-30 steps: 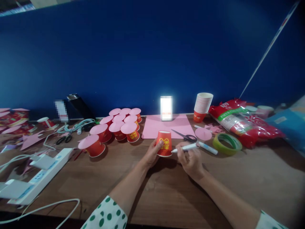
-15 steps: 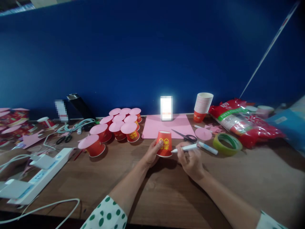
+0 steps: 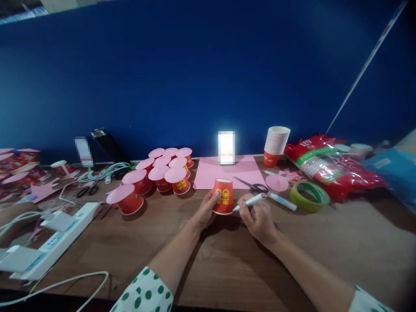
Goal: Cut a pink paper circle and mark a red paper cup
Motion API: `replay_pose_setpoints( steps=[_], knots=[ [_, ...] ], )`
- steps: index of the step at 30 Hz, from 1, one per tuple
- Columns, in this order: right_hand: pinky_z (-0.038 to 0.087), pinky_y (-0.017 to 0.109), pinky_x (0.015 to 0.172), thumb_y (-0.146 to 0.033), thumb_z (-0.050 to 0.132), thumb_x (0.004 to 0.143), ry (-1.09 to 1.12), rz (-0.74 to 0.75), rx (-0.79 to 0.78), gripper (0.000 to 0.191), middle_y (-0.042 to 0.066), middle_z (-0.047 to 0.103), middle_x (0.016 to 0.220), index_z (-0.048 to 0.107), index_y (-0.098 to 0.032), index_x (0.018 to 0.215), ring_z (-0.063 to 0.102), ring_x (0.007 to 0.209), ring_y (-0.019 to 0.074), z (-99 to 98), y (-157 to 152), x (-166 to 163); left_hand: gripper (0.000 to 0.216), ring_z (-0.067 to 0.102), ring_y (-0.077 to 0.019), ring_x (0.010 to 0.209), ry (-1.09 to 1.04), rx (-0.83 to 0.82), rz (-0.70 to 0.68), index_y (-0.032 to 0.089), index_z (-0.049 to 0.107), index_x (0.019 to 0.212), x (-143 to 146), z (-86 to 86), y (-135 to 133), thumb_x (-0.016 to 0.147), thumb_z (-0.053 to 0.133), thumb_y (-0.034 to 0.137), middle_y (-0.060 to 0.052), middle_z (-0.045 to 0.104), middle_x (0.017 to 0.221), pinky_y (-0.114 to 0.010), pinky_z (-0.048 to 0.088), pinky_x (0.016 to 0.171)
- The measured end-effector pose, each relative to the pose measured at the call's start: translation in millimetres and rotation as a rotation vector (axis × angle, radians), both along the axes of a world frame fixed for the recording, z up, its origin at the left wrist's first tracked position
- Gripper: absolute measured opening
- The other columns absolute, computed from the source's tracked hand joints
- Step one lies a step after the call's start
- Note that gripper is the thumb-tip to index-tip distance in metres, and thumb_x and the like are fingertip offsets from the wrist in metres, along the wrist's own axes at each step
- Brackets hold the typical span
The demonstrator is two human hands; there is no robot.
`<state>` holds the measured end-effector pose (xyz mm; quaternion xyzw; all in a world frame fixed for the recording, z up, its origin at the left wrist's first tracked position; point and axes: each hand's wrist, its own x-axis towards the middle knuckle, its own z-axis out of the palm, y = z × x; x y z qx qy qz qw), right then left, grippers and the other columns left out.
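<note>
My left hand [image 3: 208, 209] grips a red paper cup [image 3: 225, 197] by its left side; the cup is upside down with gold characters facing me. Between the fingers of my right hand [image 3: 259, 219] is a white marker [image 3: 249, 202], its tip at the lower right edge of the cup. I cannot tell whether the tip touches. Just behind lie black scissors [image 3: 256, 187] and a pink paper disc [image 3: 277, 183]. A second white marker [image 3: 282, 202] rests beside my right hand. Pink paper sheets [image 3: 208, 173] lie beyond the cup.
Several red cups topped with pink discs [image 3: 175, 174] stand at left. A cup stack [image 3: 277, 145], a red plastic bag [image 3: 325, 160] and a tape roll [image 3: 310, 196] are on the right. A power strip [image 3: 58, 240] with cables lies left. A lit phone [image 3: 226, 148] stands behind.
The cup has turned slightly in my left hand, its gold characters shifting. The marker in my right hand has tilted more steeply, its tip a little lower and left.
</note>
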<state>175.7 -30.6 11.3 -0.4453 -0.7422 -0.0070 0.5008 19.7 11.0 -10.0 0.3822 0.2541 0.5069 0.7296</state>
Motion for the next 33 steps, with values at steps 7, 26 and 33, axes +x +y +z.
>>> replay_pose_setpoints(
  steps=[7,26,33],
  knots=[
    [0.045,0.027,0.065,-0.017,0.046,0.084,0.042,0.012,0.045,0.009,0.002,0.06,0.068,0.053,-0.018,0.078,0.056,0.064,0.0145,-0.6,-1.2,1.2,0.031,0.06,-0.0161,0.068,-0.004,0.007,0.02,0.012,0.062,0.087,2.2,1.7,-0.4,0.073,0.064,0.04,-0.006,0.065,0.078,-0.028,0.045,0.067],
    [0.045,0.027,0.067,-0.017,0.045,0.085,-0.061,0.04,0.069,0.012,0.002,0.063,0.07,0.053,-0.019,0.077,0.057,0.065,0.0137,-4.3,-0.2,-0.8,0.046,0.059,-0.0164,0.076,0.086,0.051,0.031,0.016,0.056,0.105,1.0,-6.0,3.0,0.066,0.072,0.034,-0.006,0.063,0.087,-0.031,0.045,0.074],
    [0.045,0.029,0.068,-0.018,0.045,0.085,-0.062,0.013,0.074,0.012,0.002,0.063,0.069,0.053,-0.019,0.076,0.058,0.065,0.0148,-0.9,-1.4,-1.7,0.041,0.059,-0.015,0.074,0.069,0.042,0.029,0.015,0.056,0.103,1.6,-7.0,3.7,0.068,0.07,0.034,-0.005,0.062,0.086,-0.03,0.046,0.073]
  ],
)
